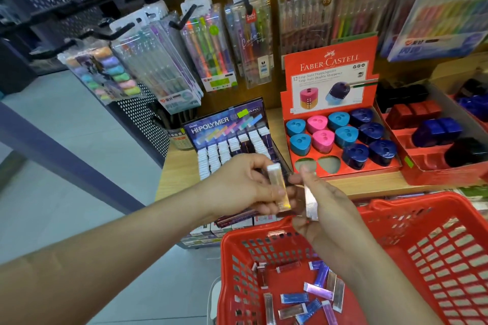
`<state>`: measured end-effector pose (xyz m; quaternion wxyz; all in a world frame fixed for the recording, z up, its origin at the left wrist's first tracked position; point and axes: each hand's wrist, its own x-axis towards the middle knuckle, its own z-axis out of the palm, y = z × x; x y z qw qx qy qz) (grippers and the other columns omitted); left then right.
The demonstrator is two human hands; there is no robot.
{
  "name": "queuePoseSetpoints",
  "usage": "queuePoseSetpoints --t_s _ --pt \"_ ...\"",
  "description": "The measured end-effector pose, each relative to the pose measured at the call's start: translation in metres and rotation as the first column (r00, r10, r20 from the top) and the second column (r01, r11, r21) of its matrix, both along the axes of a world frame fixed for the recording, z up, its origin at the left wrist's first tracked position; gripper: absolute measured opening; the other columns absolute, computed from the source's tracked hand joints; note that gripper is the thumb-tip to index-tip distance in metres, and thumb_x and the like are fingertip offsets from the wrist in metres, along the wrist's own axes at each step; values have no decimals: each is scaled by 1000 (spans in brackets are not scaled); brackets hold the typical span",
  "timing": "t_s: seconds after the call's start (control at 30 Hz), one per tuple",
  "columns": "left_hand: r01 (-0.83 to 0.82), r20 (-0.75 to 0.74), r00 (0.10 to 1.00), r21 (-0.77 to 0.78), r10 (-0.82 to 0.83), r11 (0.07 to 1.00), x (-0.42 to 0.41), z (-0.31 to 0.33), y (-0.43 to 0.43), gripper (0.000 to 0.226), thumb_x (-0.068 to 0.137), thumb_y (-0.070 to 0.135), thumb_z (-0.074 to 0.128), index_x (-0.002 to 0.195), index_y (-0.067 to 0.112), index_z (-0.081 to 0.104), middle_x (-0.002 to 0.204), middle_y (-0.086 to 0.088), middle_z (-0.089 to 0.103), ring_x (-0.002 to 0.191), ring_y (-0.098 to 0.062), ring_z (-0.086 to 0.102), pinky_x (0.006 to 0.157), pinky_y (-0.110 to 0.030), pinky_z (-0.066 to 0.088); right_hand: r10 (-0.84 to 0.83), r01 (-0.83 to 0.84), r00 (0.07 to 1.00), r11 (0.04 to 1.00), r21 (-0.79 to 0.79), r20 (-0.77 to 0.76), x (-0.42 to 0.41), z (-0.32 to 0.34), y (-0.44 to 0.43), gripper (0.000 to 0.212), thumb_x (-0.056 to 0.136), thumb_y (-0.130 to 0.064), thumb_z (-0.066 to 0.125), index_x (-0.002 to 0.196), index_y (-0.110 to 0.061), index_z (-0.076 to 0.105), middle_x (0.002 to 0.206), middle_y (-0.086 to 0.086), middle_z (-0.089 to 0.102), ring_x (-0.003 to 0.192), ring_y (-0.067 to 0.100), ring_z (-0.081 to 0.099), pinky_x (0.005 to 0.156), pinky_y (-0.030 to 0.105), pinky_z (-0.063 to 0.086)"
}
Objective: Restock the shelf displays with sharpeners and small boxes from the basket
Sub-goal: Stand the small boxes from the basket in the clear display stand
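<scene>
Nearest, beneath both hands, a scatter of slim rectangular small boxes in blue, purple and silvery plastic (294, 298) is being held on the floor of a red plastic lattice-walled basket (396, 219). Just above the basket's far rim, a gold-tinted slim glossy box (278, 190) is being pinched upright between the thumb and curled fingers of the left hand (237, 187). Just to the right of it, a silvery-white slim box (311, 204) is being gripped along its long edges by the right hand (327, 216). Such boxes are being judged light and stiff, with glossy faces that are likely to slip. They are probably best taken by the narrow long sides near the middle, firmly but without crushing the thin shell. Directly beyond the left hand, rows of white-ended packs are being shown in a dark printed cardboard Hi-Polymer display (227, 124), which is being taken as the likely home for both boxes. Beyond the right hand's fingertips, blue, pink and navy rounded-triangular plastic sharpeners (323, 140) are being displayed in a red cardboard Faber-Castell tray (327, 66). Two front sockets (328, 163), those nearest that hand, are being left unfilled.
</scene>
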<state>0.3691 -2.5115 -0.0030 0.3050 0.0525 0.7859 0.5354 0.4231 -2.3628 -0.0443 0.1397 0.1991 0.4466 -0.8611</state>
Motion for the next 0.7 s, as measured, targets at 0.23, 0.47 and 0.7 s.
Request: queuePoseSetpoints --t_s 0.23,0.47,0.7 --pt "-120 -31 992 73 123 990 -1 -3 -7 15 89 9 65 101 1 60 79 -15 66 65 -16 61 59 -22 56 58 -53 993 997 57 -98 3 -10 -5 20 74 -12 71 93 -5 67 71 7 62 61 9 60 51 17 48" --pt "-149 -74 986 30 151 988 -19 14 -24 7 82 6 69 88 2 71 68 -8 68 60 -13 65 57 -18 56 60 -44 995 984 175 -85 3 -12 -5 8 80 -10 73 88 -12 70 67 4 63 60 13 54 56 24 40" --pt "-236 -431 896 -256 108 937 -44 32 -45 3 84 11 71 85 8 71 67 -5 72 66 -16 71 65 -24 58 -20 19 1000 994 -111 -4 -5 -6 15 25 94 2 50 117 -3 59 107 13 72 86 15 70 70 27 53"
